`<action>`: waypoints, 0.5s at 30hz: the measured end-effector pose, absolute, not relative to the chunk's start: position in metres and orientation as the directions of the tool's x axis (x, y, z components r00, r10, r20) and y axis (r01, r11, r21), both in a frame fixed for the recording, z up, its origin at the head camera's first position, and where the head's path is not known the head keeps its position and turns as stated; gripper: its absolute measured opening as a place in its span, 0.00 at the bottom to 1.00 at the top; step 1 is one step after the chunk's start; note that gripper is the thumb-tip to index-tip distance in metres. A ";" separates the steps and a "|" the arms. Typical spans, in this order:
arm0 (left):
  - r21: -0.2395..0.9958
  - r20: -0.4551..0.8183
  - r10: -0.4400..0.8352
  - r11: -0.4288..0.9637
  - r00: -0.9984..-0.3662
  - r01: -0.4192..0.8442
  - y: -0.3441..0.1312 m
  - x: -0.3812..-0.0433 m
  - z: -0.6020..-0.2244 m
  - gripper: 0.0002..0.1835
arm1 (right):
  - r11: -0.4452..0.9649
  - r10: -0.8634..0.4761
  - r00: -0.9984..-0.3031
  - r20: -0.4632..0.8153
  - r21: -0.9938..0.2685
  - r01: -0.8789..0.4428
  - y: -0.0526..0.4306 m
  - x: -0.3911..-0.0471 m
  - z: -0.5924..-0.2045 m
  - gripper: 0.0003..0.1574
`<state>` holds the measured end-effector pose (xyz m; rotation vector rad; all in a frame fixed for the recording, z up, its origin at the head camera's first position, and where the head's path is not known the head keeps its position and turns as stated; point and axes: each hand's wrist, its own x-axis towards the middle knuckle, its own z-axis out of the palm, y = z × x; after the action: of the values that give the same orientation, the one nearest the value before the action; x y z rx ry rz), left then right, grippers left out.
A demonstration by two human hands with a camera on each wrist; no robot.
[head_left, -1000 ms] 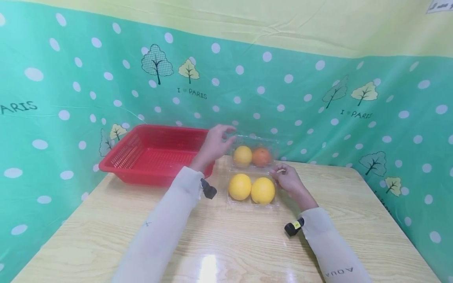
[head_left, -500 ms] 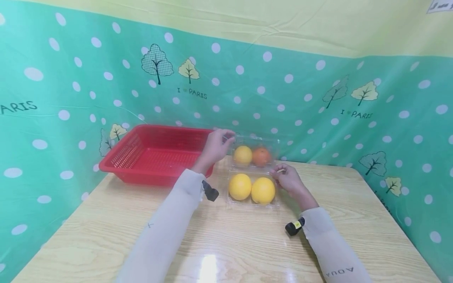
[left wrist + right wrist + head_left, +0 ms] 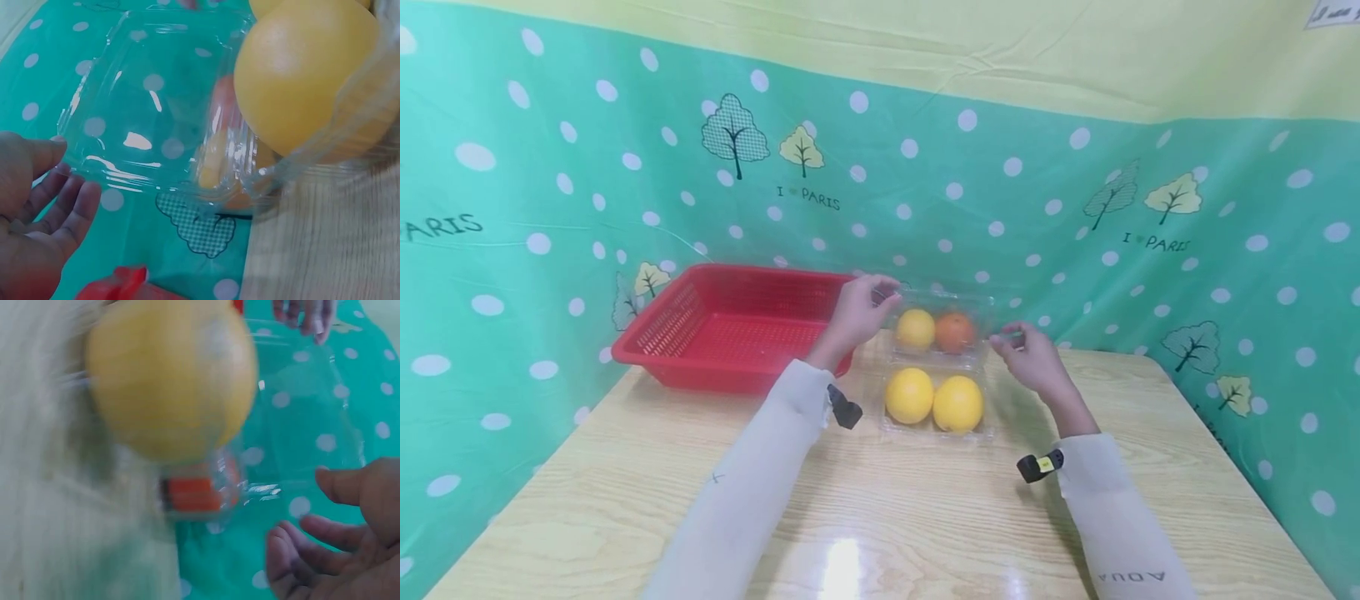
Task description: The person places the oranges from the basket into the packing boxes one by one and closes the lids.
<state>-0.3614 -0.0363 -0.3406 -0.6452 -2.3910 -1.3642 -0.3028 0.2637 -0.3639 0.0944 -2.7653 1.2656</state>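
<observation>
In the head view, a clear plastic clamshell container (image 3: 936,435) lies open on the table, with two yellow round fruits (image 3: 910,396) in its near half. Its transparent lid (image 3: 134,94) stands raised at the back. Through the plastic I see another yellow fruit (image 3: 915,328) and an orange one (image 3: 955,332) behind. My left hand (image 3: 861,310) pinches the lid's left edge between thumb and fingers. At the lid's right side is my right hand (image 3: 1032,358); in the right wrist view its thumb and fingers (image 3: 337,534) are parted, near the lid's edge, holding nothing.
A red perforated plastic basket (image 3: 737,375) sits on the wooden table (image 3: 850,508), left of the container. A green dotted cloth (image 3: 925,167) hangs along the table's back and sides.
My left hand has closed in on the lid's left edge. My right hand has left the container's right side near the hinge and moved up and right beside the lid.
</observation>
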 end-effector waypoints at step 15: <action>0.689 0.505 0.263 0.451 -0.822 0.567 -0.039 -0.354 -0.340 0.14 | 0.730 -0.059 -0.864 0.501 -0.569 -0.380 0.244 -0.310 -0.332 0.15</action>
<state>-0.3544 -0.0387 -0.3403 -0.7070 -2.3813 -1.3141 -0.3098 0.2441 -0.3318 0.3351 -2.4769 0.9537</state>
